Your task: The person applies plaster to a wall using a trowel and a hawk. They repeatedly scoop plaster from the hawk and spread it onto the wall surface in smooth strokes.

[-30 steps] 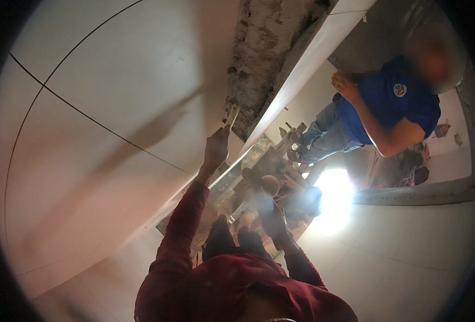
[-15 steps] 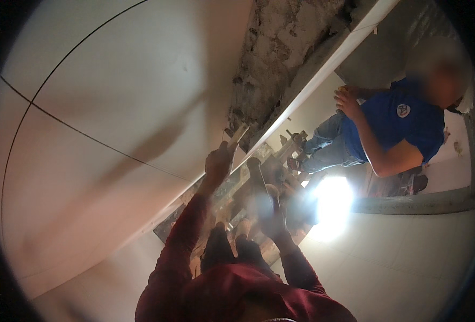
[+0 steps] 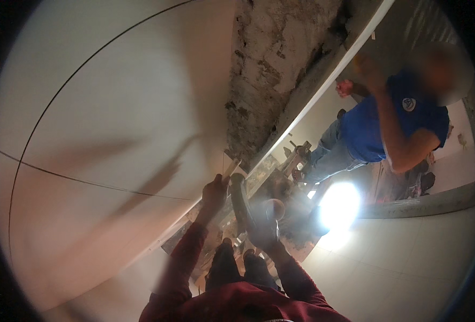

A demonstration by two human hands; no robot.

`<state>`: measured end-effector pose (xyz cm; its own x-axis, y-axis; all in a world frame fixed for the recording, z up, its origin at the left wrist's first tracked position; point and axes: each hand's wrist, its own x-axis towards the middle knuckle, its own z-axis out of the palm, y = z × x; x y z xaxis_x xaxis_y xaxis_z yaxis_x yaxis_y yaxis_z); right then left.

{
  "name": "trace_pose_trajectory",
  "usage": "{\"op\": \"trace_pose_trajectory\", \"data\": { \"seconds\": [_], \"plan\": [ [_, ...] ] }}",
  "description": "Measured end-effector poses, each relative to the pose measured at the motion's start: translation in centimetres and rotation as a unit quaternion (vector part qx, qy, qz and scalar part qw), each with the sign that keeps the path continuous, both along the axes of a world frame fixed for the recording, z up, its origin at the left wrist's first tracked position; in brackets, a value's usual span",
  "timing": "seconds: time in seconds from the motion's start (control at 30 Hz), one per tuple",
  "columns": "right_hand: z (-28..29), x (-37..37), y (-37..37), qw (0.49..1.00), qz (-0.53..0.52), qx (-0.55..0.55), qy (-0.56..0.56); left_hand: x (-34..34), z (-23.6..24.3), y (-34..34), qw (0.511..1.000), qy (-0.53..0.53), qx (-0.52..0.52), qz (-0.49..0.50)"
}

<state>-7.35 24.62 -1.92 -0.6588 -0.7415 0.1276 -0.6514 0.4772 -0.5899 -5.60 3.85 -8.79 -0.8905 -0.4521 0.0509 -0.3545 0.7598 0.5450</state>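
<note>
My left hand grips a narrow pale strip at the edge of the tiled wall, just below a strip of rough, bare masonry. My right hand, blurred by haze and glare, is closed on a long, dull tool, whose far end sits close beside my left hand. A rounded shape shows by my right fingers; I cannot make out what it is. The wall carries dark joint lines and shadows of my arms.
A co-worker in a blue shirt stands beyond the white edge, hands raised. A dusty board with tools and scraps lies around my feet. A bright lamp glares at right, near a pale tiled surface.
My left hand and its pale strip have moved down in view. The tool in my right hand has swung left toward them. The co-worker's near hand has risen.
</note>
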Motion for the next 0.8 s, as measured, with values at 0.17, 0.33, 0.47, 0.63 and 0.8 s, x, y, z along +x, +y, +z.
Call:
{"op": "trace_pose_trajectory", "data": {
  "seconds": [0.17, 0.33, 0.47, 0.63, 0.8],
  "plan": [
    [-0.9, 1.3, 1.4, 0.999, -0.029, -0.022, -0.019, -1.6, 0.1, 0.0, 0.993, 0.092, 0.057, 0.051],
    [-0.2, 1.4, 1.5, 0.997, -0.025, -0.062, 0.030, -3.0, 1.9, 0.0, 0.991, 0.123, -0.036, 0.037],
    [-0.4, 1.1, 1.7, 0.996, -0.009, -0.041, 0.078, -3.1, 1.8, 0.1, 0.988, 0.137, -0.035, 0.061],
    [-2.2, -0.6, 1.7, 0.986, 0.036, -0.107, 0.122, -2.9, 1.9, 0.0, 0.983, 0.151, -0.079, 0.062],
    [-10.8, -4.2, 0.0, 0.983, 0.018, -0.171, 0.063, -2.2, 2.5, -0.7, 0.981, 0.147, -0.107, 0.067]
  ]
}}
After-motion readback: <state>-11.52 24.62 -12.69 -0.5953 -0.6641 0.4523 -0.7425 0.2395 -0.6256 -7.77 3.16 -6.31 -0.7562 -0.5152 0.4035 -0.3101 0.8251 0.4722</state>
